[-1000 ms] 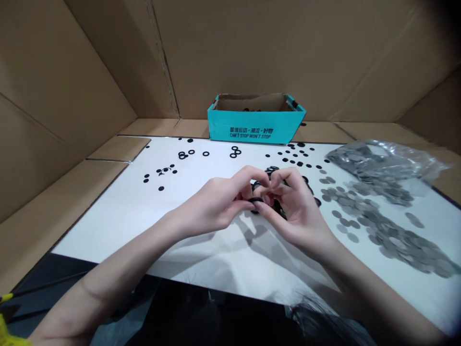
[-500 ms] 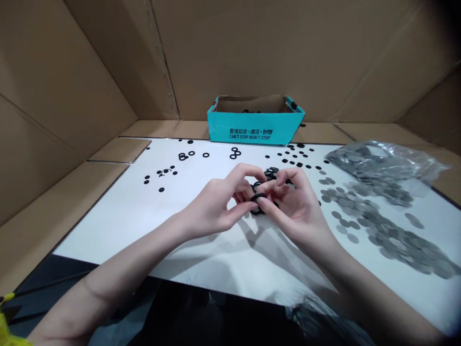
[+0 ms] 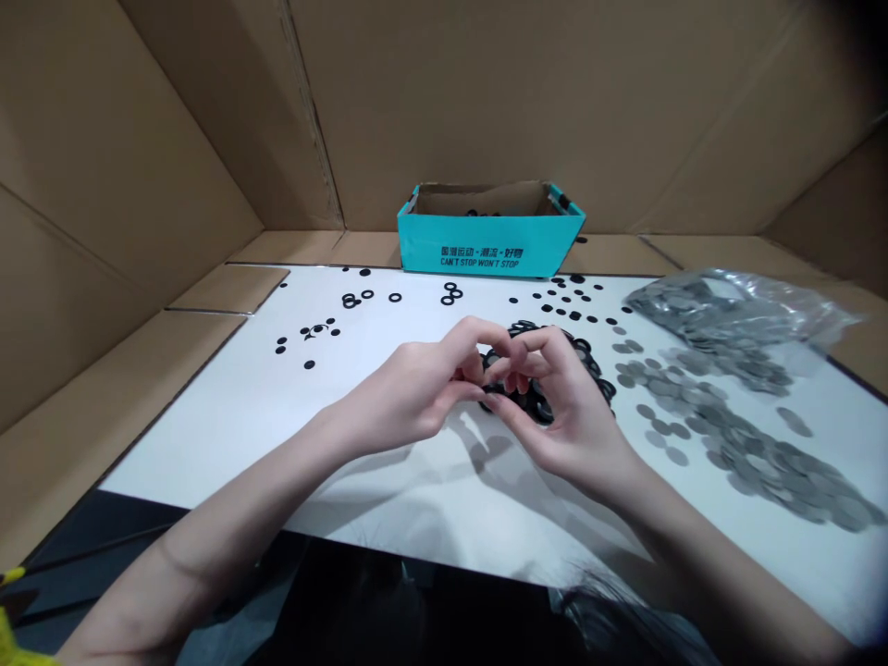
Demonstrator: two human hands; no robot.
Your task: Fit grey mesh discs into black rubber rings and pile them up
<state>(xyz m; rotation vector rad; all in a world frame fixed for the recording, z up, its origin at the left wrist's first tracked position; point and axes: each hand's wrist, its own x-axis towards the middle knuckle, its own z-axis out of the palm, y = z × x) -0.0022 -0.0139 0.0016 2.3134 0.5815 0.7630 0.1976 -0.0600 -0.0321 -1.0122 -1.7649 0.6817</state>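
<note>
Curled close together at frame centre, fingertips almost touching in a heap of black rubber rings (image 3: 527, 327) on the white worktop (image 3: 208, 435): left grip (image 3: 409, 393), right grip (image 3: 569, 416), clamping on any ring hidden, cannot tell.

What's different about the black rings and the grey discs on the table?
The black rings have holes, while the grey discs look solid. The rings lie heaped by the left hand and right hand, while the discs spread out further right. Both are small, round and flat.

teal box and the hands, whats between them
In the head view, small black discs and a heap of black rings lie on the white sheet.
</note>
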